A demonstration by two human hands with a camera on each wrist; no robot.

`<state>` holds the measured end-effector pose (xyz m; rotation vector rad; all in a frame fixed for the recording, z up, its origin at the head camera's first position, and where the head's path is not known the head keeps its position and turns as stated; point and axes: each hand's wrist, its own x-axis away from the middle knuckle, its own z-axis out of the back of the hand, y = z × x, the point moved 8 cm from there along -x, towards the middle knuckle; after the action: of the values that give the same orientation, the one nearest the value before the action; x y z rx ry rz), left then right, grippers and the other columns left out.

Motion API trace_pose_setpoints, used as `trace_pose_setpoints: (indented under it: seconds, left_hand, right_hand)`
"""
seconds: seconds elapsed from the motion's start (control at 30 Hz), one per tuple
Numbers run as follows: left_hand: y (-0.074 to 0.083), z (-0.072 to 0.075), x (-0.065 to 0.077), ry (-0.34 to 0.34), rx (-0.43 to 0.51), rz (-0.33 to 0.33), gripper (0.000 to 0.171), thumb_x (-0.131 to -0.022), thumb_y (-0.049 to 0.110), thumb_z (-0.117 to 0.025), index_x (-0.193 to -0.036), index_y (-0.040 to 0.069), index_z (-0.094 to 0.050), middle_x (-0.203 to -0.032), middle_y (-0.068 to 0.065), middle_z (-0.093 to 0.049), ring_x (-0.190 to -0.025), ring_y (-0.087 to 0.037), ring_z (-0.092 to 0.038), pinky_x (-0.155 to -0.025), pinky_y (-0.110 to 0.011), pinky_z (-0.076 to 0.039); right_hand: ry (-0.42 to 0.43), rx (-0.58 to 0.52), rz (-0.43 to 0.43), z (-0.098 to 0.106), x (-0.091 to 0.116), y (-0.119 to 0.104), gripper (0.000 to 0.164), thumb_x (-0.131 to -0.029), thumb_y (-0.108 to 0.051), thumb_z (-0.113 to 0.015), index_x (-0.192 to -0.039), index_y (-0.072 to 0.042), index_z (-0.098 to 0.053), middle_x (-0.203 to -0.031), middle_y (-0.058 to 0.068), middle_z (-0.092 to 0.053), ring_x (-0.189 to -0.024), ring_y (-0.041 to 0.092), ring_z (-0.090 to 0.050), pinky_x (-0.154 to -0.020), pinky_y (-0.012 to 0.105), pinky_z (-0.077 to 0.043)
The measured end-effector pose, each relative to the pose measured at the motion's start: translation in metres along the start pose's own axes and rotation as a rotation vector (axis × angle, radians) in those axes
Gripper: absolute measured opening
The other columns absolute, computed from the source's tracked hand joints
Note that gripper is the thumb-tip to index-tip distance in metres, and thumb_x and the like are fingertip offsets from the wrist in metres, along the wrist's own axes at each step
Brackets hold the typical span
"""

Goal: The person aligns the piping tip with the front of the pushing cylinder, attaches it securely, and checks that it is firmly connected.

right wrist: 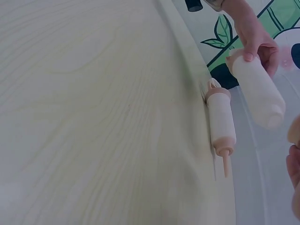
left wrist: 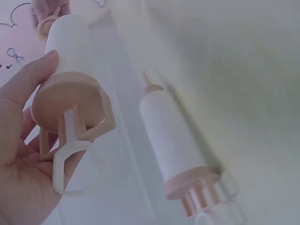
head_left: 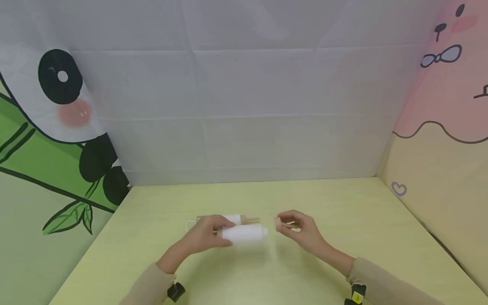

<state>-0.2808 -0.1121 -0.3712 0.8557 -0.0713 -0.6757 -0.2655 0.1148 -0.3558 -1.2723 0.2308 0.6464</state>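
My left hand grips a white decorating syringe by its beige end, holding it sideways with the bare white tip toward the right. In the left wrist view, the beige end cap has finger loops and a translucent plunger ring. My right hand pinches a beige nozzle cap just right of that tip, apart from it, its thin spout toward the palm. Behind the left hand a second decorating syringe lies on the table, its beige nozzle attached and pointing right.
The pale yellow wooden table runs back to a light grey, creased backdrop. Panels with cartoon drawings stand at the left and right. Dark devices are strapped at both wrists.
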Motion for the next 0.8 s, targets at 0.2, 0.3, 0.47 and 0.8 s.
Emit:
trace_pose_setpoints:
  seconds: [0.2, 0.3, 0.47, 0.8]
  left_hand:
    - [0.011, 0.014, -0.006, 0.031, 0.018, 0.006, 0.038, -0.073, 0.015, -0.076, -0.107, 0.001, -0.064, -0.105, -0.013, -0.062, -0.09, -0.022, -0.06, -0.067, -0.023, -0.052]
    - [0.017, 0.018, -0.008, 0.036, 0.015, -0.004, 0.039, -0.073, 0.015, -0.076, -0.107, 0.002, -0.065, -0.106, -0.012, -0.062, -0.089, -0.021, -0.059, -0.066, -0.023, -0.052]
    - [0.023, 0.019, -0.01, 0.043, 0.021, -0.003, 0.038, -0.073, 0.014, -0.076, -0.108, 0.004, -0.065, -0.106, -0.01, -0.062, -0.088, -0.019, -0.059, -0.068, -0.023, -0.052]
    - [0.032, 0.02, -0.013, 0.048, 0.036, -0.049, 0.039, -0.073, 0.013, -0.076, -0.108, 0.003, -0.065, -0.107, -0.01, -0.061, -0.091, -0.022, -0.059, -0.07, -0.023, -0.052]
  right_hand:
    - [-0.009, -0.032, 0.001, -0.002, -0.004, -0.003, 0.025, -0.078, 0.006, -0.065, -0.102, 0.01, -0.059, -0.095, 0.023, -0.061, -0.085, 0.009, -0.06, -0.075, 0.031, -0.053]
    - [-0.006, -0.05, 0.003, -0.003, -0.006, -0.006, 0.026, -0.077, 0.007, -0.066, -0.101, 0.012, -0.058, -0.094, 0.027, -0.059, -0.084, 0.011, -0.06, -0.074, 0.031, -0.054]
    - [0.001, -0.05, 0.02, -0.006, -0.008, -0.011, 0.025, -0.076, 0.008, -0.066, -0.1, 0.01, -0.059, -0.093, 0.025, -0.061, -0.084, 0.016, -0.061, -0.073, 0.031, -0.054]
    - [0.019, -0.049, 0.099, -0.009, -0.01, -0.019, 0.025, -0.075, 0.012, -0.065, -0.1, 0.009, -0.059, -0.095, 0.024, -0.061, -0.086, 0.013, -0.062, -0.071, 0.033, -0.054]
